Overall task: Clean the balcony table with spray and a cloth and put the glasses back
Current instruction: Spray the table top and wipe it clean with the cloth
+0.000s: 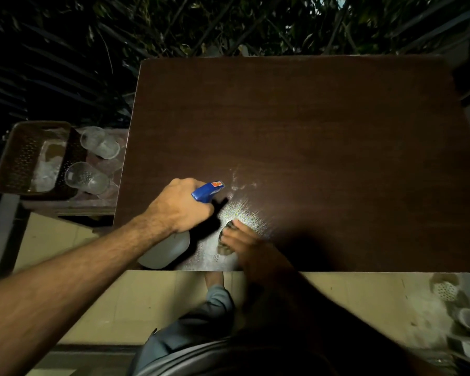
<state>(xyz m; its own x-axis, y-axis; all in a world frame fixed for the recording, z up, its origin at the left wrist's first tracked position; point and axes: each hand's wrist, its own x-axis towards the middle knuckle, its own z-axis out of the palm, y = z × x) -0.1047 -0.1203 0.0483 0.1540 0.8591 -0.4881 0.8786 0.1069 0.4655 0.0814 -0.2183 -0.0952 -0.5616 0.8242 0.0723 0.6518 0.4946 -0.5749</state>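
Night, balcony, lit from the head.

Left hand (179, 204) wraps the neck of the spray bottle (171, 248), finger side toward the trigger. Bottle is tilted: white body low and toward the person near the table's front edge, blue head (206, 191) up and away. Long axis runs from near-left to far-right; nozzle points right and slightly away, over the wet patch (242, 210).

Right hand (239, 240) presses flat on the cloth (225, 246), fingers spread over it; the cloth shows only as a dark wad at the hand's left edge. It sits on the table (310, 118) near the front edge, just right of the bottle, inside the sprayed area. Fine droplets fan out ahead of the fingers and a few streaks lie farther up.

Key relation: the wet patch lies directly ahead of and around the cloth hand, so the right hand is the nearer one for wiping; the rest of the top stretches away and to the right, dry by the look of it.

Glasses (92, 164) stand off the table on a lower stand to the left, beside a brown basket (27, 156), well apart from both hands. Left hand is nearer them.

Judgement: early in the cleaning; most of the top is not yet wiped.
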